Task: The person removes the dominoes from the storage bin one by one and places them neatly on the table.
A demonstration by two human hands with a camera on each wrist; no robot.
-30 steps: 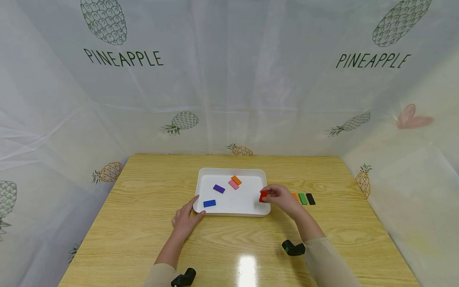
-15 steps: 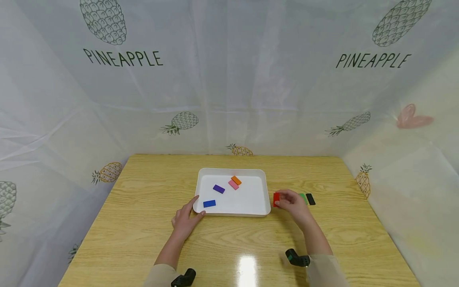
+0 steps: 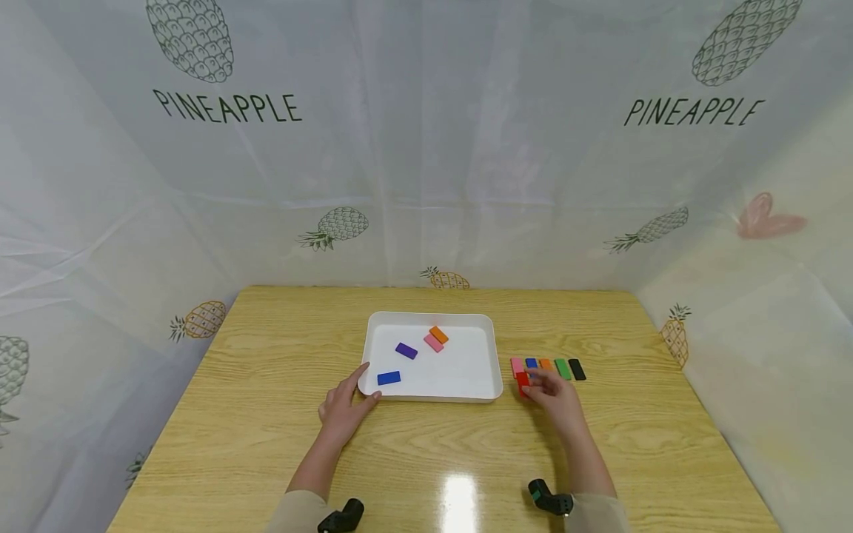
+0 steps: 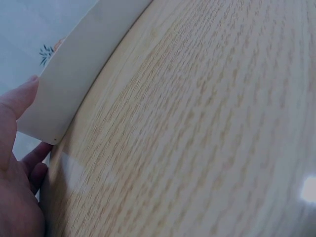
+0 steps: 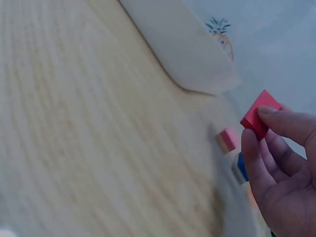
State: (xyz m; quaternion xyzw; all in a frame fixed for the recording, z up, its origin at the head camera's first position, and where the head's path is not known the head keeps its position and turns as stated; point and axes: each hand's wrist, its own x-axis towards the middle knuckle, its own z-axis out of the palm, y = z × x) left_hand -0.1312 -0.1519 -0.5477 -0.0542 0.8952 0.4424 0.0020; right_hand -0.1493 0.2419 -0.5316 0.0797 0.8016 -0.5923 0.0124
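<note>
Between thumb and fingertips, my right hand [image 3: 558, 403] pinches a red rectangular block [image 3: 523, 383]. It is just on the near side of a row on the wooden table, where a pink block [image 3: 517, 366] and a blue block [image 3: 531, 363] stand closest. In the right wrist view the red block [image 5: 259, 116] is held raised and tilted above these two. At the near left corner of a white tray [image 3: 460, 379], my left hand [image 3: 342, 418] holds the tray, its thumb on the front wall. The left wrist view shows other fingers low around the corner.
The row continues rightward with an orange block [image 3: 546, 364], a green block [image 3: 563, 369] and a black block [image 3: 577, 369]. Inside the tray lie a blue block [image 3: 389, 378], a purple block [image 3: 406, 351], a pink block [image 3: 433, 343] and an orange block [image 3: 438, 334].
My right hand has carried the red block from the tray's right edge rightward, then nearer to me, uncovering the row's pink and blue blocks. My left hand and the tray have stayed put.
</note>
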